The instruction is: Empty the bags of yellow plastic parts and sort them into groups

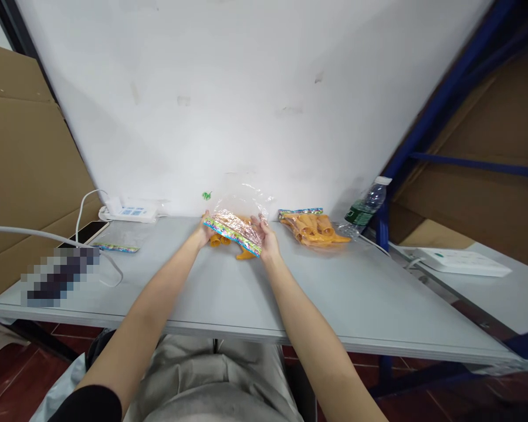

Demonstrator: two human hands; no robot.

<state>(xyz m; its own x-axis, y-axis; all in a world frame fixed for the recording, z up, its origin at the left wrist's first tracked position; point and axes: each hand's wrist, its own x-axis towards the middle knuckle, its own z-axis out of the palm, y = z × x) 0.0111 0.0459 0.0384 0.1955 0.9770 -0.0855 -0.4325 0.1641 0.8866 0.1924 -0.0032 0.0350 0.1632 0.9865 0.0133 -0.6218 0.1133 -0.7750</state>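
Bag (235,221) held between left grip (203,232) and right grip (268,239).

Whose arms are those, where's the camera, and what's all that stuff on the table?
There's no machine here, just a person's own bare arms. The camera is worn on their head and looks forward and down, so you see nearly what they see.

The left hand and right hand hold a clear bag with a colourful strip along one edge. Orange pieces show below it; I can't tell whether any are inside.

On the grey table, to the right, lies a filled bag with more orange pieces, then a tilted bottle. To the left are a flat bag and a phone. The blocky patch is blurred, so I can't say what it hides.
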